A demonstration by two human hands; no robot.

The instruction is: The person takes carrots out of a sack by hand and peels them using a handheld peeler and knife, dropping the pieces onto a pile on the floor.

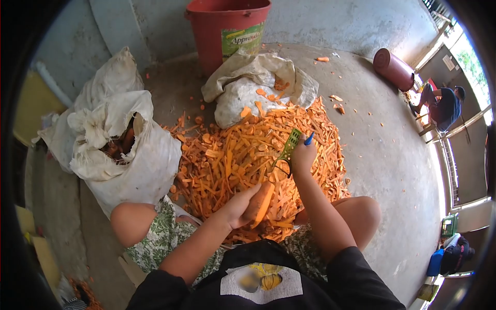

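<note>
My left hand (pixel 239 206) is wrapped round a sweet potato (pixel 265 202) with brownish skin and a long orange cut face. Gripped in my right hand (pixel 304 157) is a peeler (pixel 291 144) with a green slotted body; a blue end (pixel 309 138) sticks out by the fingers. A dark curved part of it points down toward the sweet potato, apart from it. Beneath both hands spreads a large heap of orange strips and slices (pixel 227 160), lying between my bent knees.
At the left stands an open white sack (pixel 134 178) holding brownish roots. A crumpled white sack (pixel 240 98) lies behind the heap, before a red bin (pixel 227 36). A dark red barrel (pixel 393 68) lies tipped at the right; two people are farther off.
</note>
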